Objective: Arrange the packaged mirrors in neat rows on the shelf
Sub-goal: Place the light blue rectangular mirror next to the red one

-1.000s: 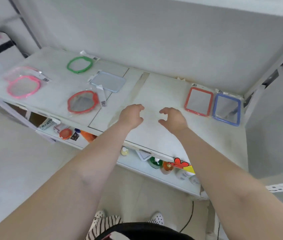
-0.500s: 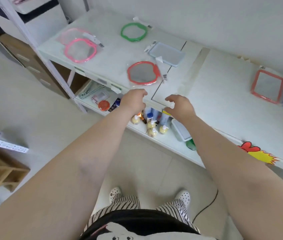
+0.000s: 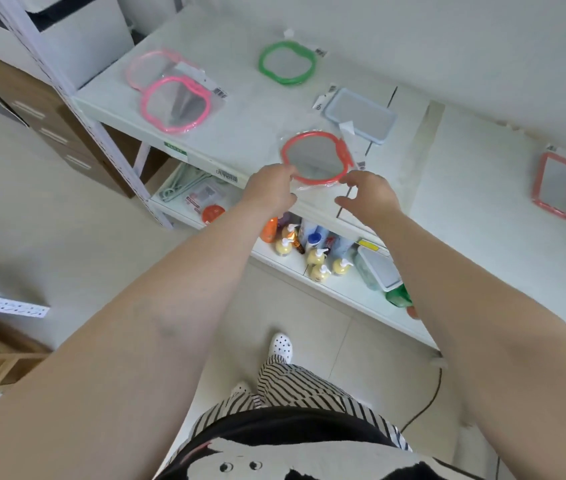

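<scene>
Far beyond our left hand, two pink apple-shaped mirrors in clear bags overlap on the white shelf. That hand's fingers touch the near-left rim of the bagged red apple-shaped mirror; whether they pinch it, we cannot tell. Our right hand hovers loosely curled just beside its near-right rim. Beyond both lie a green round-framed mirror and a pale blue rectangular mirror; a red rectangular mirror sits far right.

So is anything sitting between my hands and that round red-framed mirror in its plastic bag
Nothing visible. The left hand and right hand flank the near rim of the round red-framed packaged mirror; only bare white shelf top surrounds it.
</scene>
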The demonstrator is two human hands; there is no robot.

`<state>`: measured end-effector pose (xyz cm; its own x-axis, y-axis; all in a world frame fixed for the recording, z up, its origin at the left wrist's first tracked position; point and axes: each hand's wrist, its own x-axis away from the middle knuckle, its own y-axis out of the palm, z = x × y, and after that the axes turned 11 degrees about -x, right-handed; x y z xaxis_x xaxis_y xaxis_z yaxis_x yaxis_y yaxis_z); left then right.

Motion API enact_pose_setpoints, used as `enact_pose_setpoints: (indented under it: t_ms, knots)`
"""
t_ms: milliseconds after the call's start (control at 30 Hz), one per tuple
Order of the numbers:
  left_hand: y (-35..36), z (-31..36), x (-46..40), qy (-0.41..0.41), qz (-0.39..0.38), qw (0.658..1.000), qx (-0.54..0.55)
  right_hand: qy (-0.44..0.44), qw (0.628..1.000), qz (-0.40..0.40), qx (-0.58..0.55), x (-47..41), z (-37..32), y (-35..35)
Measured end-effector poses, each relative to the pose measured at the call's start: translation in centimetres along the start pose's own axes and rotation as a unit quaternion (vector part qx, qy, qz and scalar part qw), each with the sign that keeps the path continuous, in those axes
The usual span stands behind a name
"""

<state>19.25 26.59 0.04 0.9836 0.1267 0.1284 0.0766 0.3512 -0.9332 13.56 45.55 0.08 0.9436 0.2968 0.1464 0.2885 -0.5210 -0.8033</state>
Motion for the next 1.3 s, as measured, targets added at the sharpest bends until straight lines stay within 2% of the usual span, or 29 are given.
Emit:
enact_pose_setpoints:
  t_ms: [300, 433, 700, 833, 967, 1167, 1300]
  knots:
    - [-3.6, -2.6, -8.6, -0.016, 0.022, 0.999, -0.017, -0.005, 1.000, -0.022, -0.006, -9.2, -2.7, -0.3]
    - [-4.3, -3.0, -12.7, -0.001, 0.010, 1.000, -0.019, 0.004, 1.000, 0.000, -0.003, -12.2, -3.3, -1.3]
    - [-5.4, -2.5, -21.4, 0.095, -0.028, 0.994, -0.043, 0.107, 0.991, 0.078, -0.027, -16.3, -3.0, -1.9]
    - [-6.1, -3.2, -25.0, 0.172, -0.053, 0.982, -0.063, 0.173, 0.974, 0.143, -0.044, -16.9, -3.5, -1.6]
    - [-6.3, -3.9, -27.4, 0.217, -0.071, 0.969, -0.090, 0.238, 0.951, 0.188, -0.062, -16.8, -4.2, -1.2]
    - [-4.3, -3.6, -28.5, 0.219, -0.125, 0.964, -0.085, 0.319, 0.916, 0.222, -0.095, -15.7, -3.6, -0.4]
    - [-2.7, -3.0, -28.5, 0.193, -0.136, 0.968, -0.082, 0.336, 0.907, 0.226, -0.117, -15.9, -2.4, -0.3]
